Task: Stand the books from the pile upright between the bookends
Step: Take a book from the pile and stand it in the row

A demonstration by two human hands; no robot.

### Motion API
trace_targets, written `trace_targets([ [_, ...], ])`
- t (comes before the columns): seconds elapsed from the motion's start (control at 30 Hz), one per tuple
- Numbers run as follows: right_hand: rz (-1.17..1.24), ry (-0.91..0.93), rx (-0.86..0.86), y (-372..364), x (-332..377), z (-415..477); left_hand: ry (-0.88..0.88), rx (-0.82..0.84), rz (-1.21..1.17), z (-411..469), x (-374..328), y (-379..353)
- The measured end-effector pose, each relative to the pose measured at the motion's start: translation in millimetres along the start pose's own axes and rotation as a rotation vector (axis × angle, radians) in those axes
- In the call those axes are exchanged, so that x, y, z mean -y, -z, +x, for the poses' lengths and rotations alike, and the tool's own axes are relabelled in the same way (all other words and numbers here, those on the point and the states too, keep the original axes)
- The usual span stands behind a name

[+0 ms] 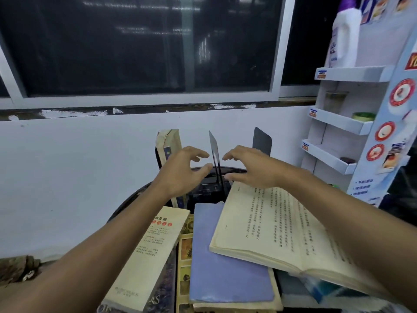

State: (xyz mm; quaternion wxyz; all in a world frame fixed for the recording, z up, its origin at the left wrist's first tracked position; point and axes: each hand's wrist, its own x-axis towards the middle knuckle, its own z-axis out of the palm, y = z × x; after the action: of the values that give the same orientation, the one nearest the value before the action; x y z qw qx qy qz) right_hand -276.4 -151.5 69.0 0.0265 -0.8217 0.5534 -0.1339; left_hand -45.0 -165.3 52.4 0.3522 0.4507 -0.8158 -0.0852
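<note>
Two bookends upright: edge-on bookend (214, 152), right bookend (262, 140). One upright book (169, 141) at left. At least four in the pile (225, 256), lying flat, long axes toward the wall. Flanking the edge-on bookend: left hand (182, 170), right hand (250, 168), both spread, empty.

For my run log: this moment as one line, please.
left hand open | right hand open | both flank middle bookend, holding nothing | one book upright | pile lying

Thin dark bookend (214, 152) upright and edge-on at centre frame, second dark bookend (262, 141) upright to its right, beige book (169, 141) standing to the left, flat pile at lower centre: cream paperback (146, 256), blue book (225, 263), open book (277, 224) of yellowed pages across it
</note>
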Motion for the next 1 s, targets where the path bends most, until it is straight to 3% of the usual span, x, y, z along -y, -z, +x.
trace_targets([
  [0.17, -0.063, -0.051, 0.047, 13.8, -36.7, -59.2, 0.040, 0.307, -0.043, -5.7, -23.3, -26.9],
  [0.4, -0.059, -0.138, 0.065, 21.3, -79.0, -140.7, 0.099, 0.512, 0.000, -5.6, -46.5, -49.3],
  [0.67, -0.007, -0.147, 0.057, 21.9, -95.2, -198.9, 0.222, 0.610, 0.005, -9.5, -36.8, -56.5],
  [1.0, 0.027, -0.198, 0.005, 18.3, -121.6, -241.4, 0.231, 0.566, -0.040, -17.7, -37.4, -57.6],
])
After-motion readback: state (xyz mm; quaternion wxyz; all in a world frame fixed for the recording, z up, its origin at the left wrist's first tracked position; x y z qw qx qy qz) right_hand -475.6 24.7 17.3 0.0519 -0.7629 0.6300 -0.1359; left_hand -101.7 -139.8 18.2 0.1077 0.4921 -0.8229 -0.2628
